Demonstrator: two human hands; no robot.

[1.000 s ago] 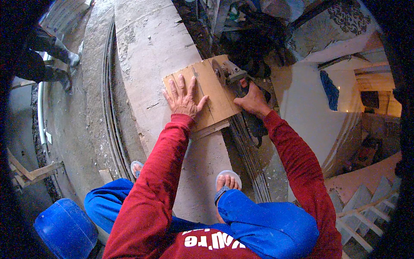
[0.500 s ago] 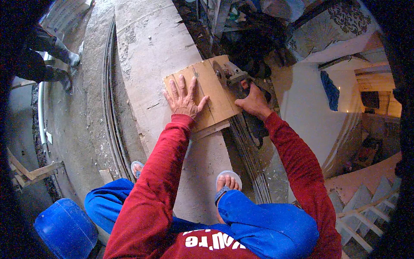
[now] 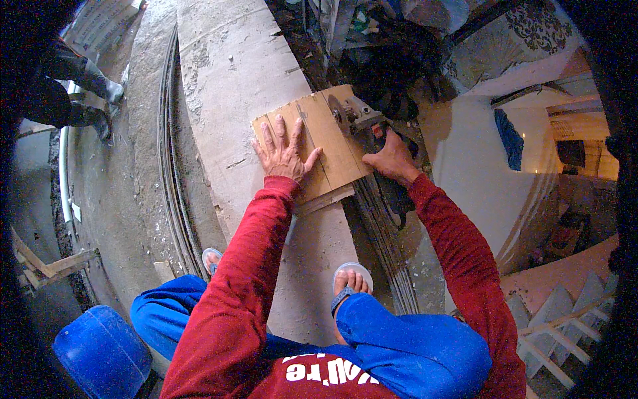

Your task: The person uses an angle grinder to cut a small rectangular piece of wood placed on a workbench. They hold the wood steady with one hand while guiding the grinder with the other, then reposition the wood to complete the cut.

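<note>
My left hand lies flat on a tan board, fingers spread, pressing on its left part. Dark straight lines run across the board. It rests on a long, dusty grey plank with its right part reaching past the plank's edge. My right hand is closed round an angle grinder, a metal head with a dark body. The grinder's disc sits at the board's upper right edge; whether it touches the wood or spins I cannot tell. Part of the grinder's body is hidden by my hand.
Long thin bars lie on the floor left of the plank, and more bars on its right. A blue plastic drum stands at lower left. Another person's legs are at upper left. My sandalled foot is on the plank.
</note>
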